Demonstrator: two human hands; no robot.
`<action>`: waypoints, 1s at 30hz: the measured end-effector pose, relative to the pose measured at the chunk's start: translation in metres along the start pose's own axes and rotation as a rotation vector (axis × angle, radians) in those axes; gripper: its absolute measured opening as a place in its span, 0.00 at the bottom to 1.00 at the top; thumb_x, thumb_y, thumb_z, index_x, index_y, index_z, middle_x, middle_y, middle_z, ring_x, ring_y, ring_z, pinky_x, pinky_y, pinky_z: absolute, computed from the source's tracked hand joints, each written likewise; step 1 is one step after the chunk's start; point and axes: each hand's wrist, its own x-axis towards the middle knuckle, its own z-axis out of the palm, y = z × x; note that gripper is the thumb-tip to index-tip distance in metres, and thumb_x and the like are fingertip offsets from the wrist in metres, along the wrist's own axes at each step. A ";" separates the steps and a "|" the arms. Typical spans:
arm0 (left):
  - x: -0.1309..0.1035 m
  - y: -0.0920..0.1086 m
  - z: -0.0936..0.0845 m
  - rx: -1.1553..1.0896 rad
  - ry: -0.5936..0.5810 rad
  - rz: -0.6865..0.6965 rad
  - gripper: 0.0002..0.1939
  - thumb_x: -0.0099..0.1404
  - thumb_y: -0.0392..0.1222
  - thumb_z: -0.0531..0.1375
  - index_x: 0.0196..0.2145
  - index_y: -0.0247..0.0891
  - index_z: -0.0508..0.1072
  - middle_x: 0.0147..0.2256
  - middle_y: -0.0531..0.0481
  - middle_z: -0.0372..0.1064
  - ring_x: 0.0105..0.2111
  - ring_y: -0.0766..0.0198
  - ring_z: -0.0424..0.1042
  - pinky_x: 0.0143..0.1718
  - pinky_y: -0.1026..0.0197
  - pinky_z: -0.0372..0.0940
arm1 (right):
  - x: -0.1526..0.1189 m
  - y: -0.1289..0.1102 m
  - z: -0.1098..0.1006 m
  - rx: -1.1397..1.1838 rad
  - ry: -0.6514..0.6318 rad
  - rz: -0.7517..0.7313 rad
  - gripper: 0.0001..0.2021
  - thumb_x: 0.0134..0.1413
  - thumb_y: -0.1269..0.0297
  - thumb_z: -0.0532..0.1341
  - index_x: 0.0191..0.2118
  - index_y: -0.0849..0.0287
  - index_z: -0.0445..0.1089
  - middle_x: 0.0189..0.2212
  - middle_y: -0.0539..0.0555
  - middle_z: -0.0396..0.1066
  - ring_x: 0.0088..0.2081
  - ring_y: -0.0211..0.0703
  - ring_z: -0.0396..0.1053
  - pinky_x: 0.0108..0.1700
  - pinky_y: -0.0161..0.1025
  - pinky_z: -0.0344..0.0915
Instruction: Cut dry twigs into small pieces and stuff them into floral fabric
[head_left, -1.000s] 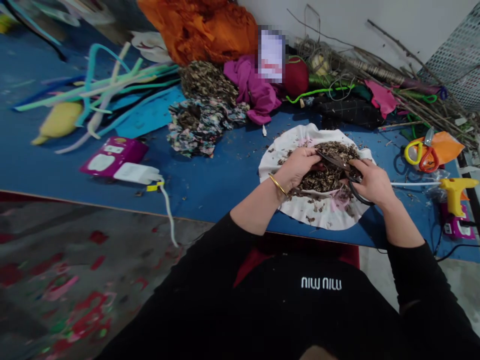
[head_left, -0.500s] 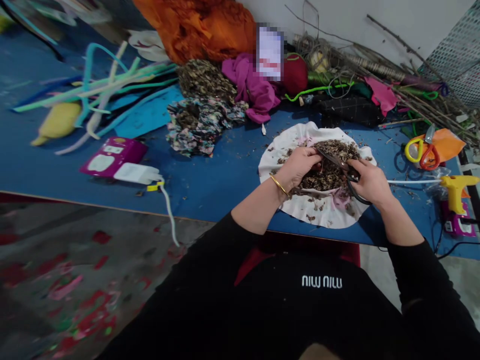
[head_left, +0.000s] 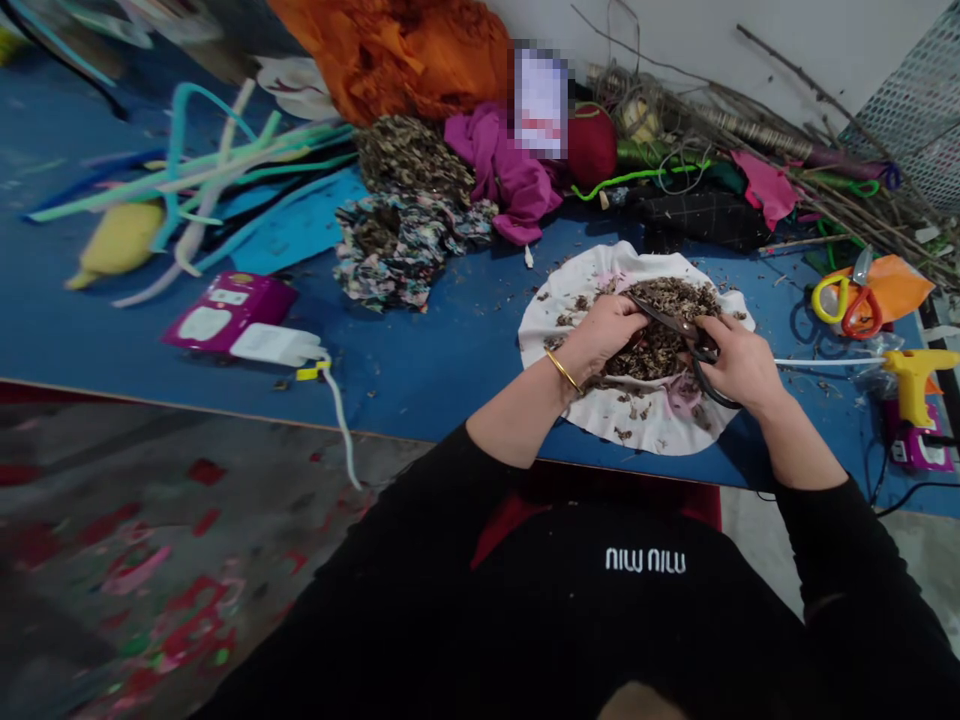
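Observation:
Dark-handled scissors point(head_left: 668, 319) are in my right hand point(head_left: 737, 362), their blades pointing left toward my other hand. My left hand point(head_left: 609, 330) is closed in a pinch at the blade tips; what its fingers hold is too small to make out. Both hands are over a heap of brown dried plant bits point(head_left: 651, 352). The heap lies on a round white cloth point(head_left: 637, 432) with a ruffled edge and pinkish stains, spread near the front edge of the blue table point(head_left: 450, 370). Loose crumbs are scattered over the cloth.
To the right lie a yellow glue gun point(head_left: 911, 380) and scissors with yellow and red handles point(head_left: 847, 305). Behind are twigs point(head_left: 832, 190), a magenta cloth point(head_left: 506, 185) and a floral cloth point(head_left: 405, 255). A purple pack point(head_left: 232, 305) and foam-like strips point(head_left: 195, 180) are left.
My hands and the scissors stay almost in the same place over the heap. The whole view has shifted only slightly.

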 end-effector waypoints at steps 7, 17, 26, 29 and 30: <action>0.003 -0.002 -0.001 -0.032 0.008 -0.005 0.14 0.65 0.31 0.61 0.22 0.35 0.71 0.22 0.53 0.65 0.23 0.70 0.64 0.30 0.64 0.61 | 0.001 0.002 0.002 0.013 -0.007 0.008 0.23 0.58 0.62 0.57 0.57 0.59 0.75 0.45 0.64 0.77 0.43 0.58 0.75 0.42 0.46 0.70; 0.002 0.004 -0.007 -0.280 -0.073 -0.087 0.04 0.65 0.33 0.65 0.32 0.33 0.79 0.32 0.49 0.75 0.29 0.69 0.70 0.41 0.60 0.72 | 0.004 0.014 0.004 0.266 0.062 0.085 0.29 0.59 0.37 0.60 0.54 0.54 0.76 0.42 0.60 0.79 0.41 0.56 0.74 0.42 0.46 0.70; 0.003 0.001 -0.003 -0.236 -0.012 -0.033 0.15 0.63 0.23 0.60 0.45 0.31 0.81 0.34 0.51 0.78 0.29 0.71 0.73 0.46 0.59 0.74 | 0.000 0.027 -0.008 0.251 -0.049 0.085 0.32 0.55 0.34 0.63 0.56 0.54 0.75 0.43 0.59 0.77 0.41 0.55 0.74 0.43 0.45 0.67; 0.002 0.004 -0.001 -0.300 0.069 -0.049 0.17 0.64 0.21 0.62 0.48 0.31 0.77 0.31 0.55 0.75 0.26 0.71 0.73 0.41 0.61 0.75 | 0.000 0.025 -0.009 0.238 -0.087 0.097 0.32 0.54 0.36 0.63 0.56 0.54 0.75 0.44 0.59 0.77 0.41 0.55 0.74 0.42 0.45 0.66; 0.002 0.005 0.000 -0.324 0.095 -0.058 0.15 0.64 0.21 0.62 0.46 0.31 0.76 0.30 0.56 0.74 0.25 0.72 0.74 0.39 0.62 0.75 | 0.000 0.025 -0.009 0.241 -0.094 0.094 0.32 0.54 0.36 0.63 0.57 0.54 0.75 0.44 0.59 0.77 0.41 0.55 0.74 0.41 0.45 0.66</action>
